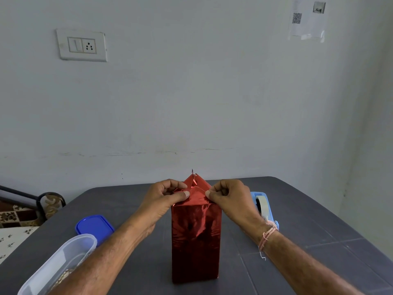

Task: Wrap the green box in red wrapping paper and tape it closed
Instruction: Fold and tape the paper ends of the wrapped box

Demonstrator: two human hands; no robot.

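Left hand [168,196]: thumb and curled fingers pinch the top fold of the red wrapping paper [195,237] from the left. Right hand [229,196]: pinches the same fold from the right. Green box: fully covered, none showing. It stands on end mid-table [308,220], between the forearms, with its long axis vertical, a broad face toward the wearer, and the open end up with a peaked flap rising at the far edge. Step judged: closing the top end. Recommended: press both side tucks flat and crease them sharply, draw the peak down over them, and pin with one hand. Tape dispenser [263,205]: near the right wrist, within reach.
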